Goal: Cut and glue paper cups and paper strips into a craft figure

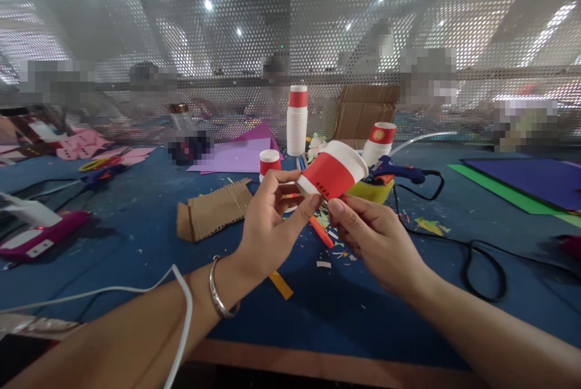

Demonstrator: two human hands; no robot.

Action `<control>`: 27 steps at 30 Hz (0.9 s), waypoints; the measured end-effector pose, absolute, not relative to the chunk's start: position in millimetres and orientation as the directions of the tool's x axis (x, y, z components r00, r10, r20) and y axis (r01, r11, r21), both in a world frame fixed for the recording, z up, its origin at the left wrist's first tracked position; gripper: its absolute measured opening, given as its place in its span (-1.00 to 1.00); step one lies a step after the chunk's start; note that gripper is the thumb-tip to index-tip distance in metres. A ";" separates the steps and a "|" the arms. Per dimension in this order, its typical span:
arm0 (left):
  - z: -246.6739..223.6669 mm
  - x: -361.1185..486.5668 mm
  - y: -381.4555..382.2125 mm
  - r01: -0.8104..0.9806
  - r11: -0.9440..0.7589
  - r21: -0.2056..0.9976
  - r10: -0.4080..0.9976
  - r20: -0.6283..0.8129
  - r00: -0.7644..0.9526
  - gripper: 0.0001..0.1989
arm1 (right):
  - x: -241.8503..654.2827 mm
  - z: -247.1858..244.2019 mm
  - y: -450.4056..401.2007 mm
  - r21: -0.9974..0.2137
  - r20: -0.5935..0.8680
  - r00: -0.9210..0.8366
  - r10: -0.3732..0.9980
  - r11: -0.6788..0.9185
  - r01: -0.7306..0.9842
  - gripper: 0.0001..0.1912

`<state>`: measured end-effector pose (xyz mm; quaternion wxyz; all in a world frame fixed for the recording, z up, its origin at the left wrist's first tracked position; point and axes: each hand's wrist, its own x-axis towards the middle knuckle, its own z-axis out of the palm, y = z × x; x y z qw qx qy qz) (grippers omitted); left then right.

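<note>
Over the middle of the table, a red and white paper cup (333, 168) lies tilted on its side in the air, its mouth towards the upper right. My left hand (276, 213) grips its base end between thumb and fingers. Small dark marks show on the red band. Just below the cup, my right hand (370, 228) is closed in a pinch, its thumb tip at the cup's lower side. Whatever sits between those fingertips is too small or hidden to name. Behind my left fingers stands another red and white cup (270, 161).
A tall cup stack (297, 129) and a shorter one (380, 142) stand behind. A blue glue gun (399, 171) rests at a yellow container (372, 191). Corrugated cardboard (218, 210) lies left, coloured sheets (531, 180) right. A white cable (184, 304) crosses my left forearm.
</note>
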<state>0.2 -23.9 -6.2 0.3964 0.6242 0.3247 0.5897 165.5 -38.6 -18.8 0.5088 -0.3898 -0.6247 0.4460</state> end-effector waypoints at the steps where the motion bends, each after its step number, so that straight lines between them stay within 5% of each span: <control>1: -7.5 0.5 -24.4 -0.044 -0.487 0.872 0.867 0.489 0.095 -0.63 | 165.6 -19.2 -38.6 -0.955 0.287 -0.184 0.940 0.297 0.026 -0.53; 10: -12.1 2.4 -31.6 0.080 -0.602 0.795 0.798 0.593 0.111 -0.68 | 164.1 -21.2 -40.0 -0.952 0.294 -0.176 0.939 0.304 0.029 -0.52; 27: -13.3 6.1 -34.8 0.020 -0.538 0.843 0.842 0.535 0.067 -0.64 | 163.7 -19.0 -41.6 -0.944 0.319 -0.179 0.931 0.329 0.033 -0.53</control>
